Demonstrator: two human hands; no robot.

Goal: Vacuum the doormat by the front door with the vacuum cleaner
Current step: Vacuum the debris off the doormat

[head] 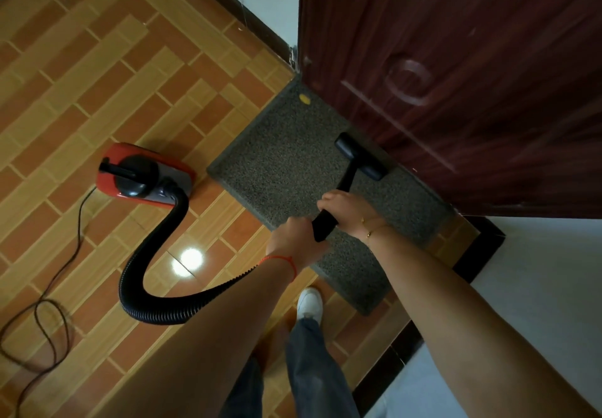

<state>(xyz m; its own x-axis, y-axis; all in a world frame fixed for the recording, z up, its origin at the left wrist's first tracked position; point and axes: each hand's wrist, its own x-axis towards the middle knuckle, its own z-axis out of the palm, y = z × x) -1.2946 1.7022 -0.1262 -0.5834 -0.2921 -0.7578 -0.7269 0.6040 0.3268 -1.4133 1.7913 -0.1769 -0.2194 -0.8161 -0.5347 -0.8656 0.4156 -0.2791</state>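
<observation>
Your right hand (345, 209) and left hand (293, 238) both grip the black wand (325, 222) of the vacuum cleaner (143, 173), right ahead of left. The nozzle (360, 156) rests on the grey doormat (286, 157), near its edge along the dark red door (456, 75) at 1 o'clock. The red canister sits on the tiled floor (81, 75) at 9 o'clock of the mat, its ribbed hose (146, 271) looping back under your left arm.
</observation>
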